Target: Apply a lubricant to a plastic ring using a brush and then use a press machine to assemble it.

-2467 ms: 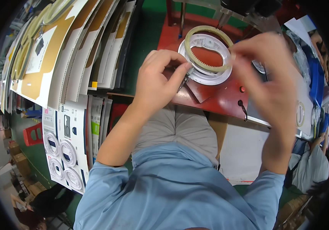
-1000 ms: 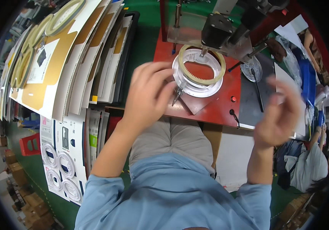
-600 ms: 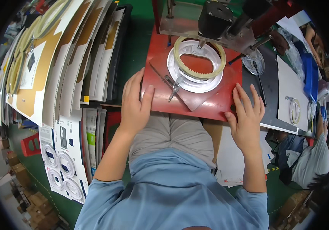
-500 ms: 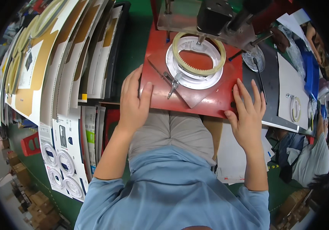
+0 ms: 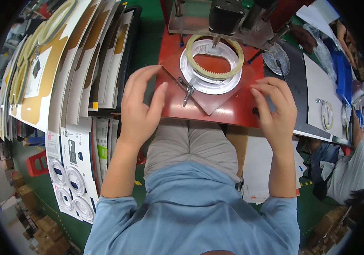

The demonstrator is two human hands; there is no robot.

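A red board (image 5: pixel 233 111) lies in front of me under a press. On it sits a white round ring-shaped part (image 5: pixel 214 88), with a cream toothed ring (image 5: pixel 238 60) above it. A small metal toggle clamp (image 5: pixel 188 94) is on the board, near the white part. My left hand (image 5: pixel 141 104) is at the board's left edge, open, thumb and fingers spread and nothing in them. Over the right edge my right hand (image 5: pixel 278 109) is raised with bent fingers. Its thumb and forefinger tips are close together, and I see nothing held.
The press's clear plate (image 5: pixel 250 33), a black block (image 5: pixel 226 17) and metal rods hang over the board's far side. Printed cardboard sheets (image 5: pixel 79 72) stand upright at left. A clear round dish (image 5: pixel 276 63) is at right, beside a pale sheet (image 5: pixel 313 85). A person (image 5: pixel 347 170) sits far right.
Both hands have lifted from the board's edges; the left has shifted left, and the right's fingers have bent inward. The board and press appear slightly further left in view.
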